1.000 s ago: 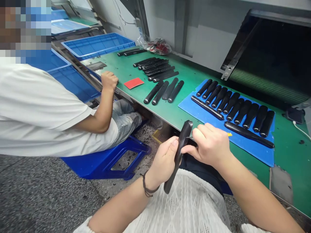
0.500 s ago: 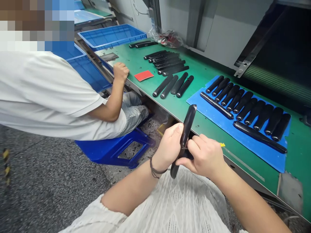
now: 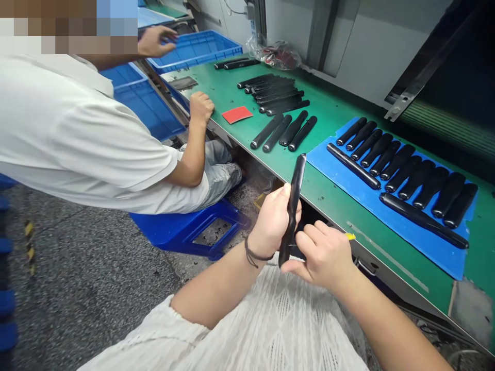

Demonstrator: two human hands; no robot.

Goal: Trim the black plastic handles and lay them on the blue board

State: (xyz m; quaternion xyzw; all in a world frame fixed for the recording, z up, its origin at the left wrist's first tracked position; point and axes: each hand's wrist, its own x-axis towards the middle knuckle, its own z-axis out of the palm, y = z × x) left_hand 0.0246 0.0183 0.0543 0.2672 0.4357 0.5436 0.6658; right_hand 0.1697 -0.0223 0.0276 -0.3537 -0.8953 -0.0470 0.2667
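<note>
My left hand (image 3: 270, 219) is closed around the middle of a glossy black handle (image 3: 297, 178), which stands tilted in front of my chest. Its upper end points toward the table. In my right hand (image 3: 325, 252), the fingers are curled round a slim yellow-handled knife (image 3: 350, 236); only its yellow tail shows past the knuckles, and its working end is hidden. The right thumb rests at the lower end of the black handle. Several similar black handles (image 3: 406, 178) lie side by side on a blue sheet (image 3: 436, 257) to the right.
A green table (image 3: 332, 201) runs diagonally ahead, with more black handles (image 3: 270, 95) and a red pad (image 3: 237, 114) on it. At the left a co-worker in a white shirt (image 3: 116, 139) sits on a blue stool (image 3: 181, 232). Blue crates (image 3: 197, 49) stand beyond.
My right hand has slid down toward the lower end of the black handle, and the handle stands more upright. The co-worker's other hand has come into view over the crates. The view has shifted slightly.
</note>
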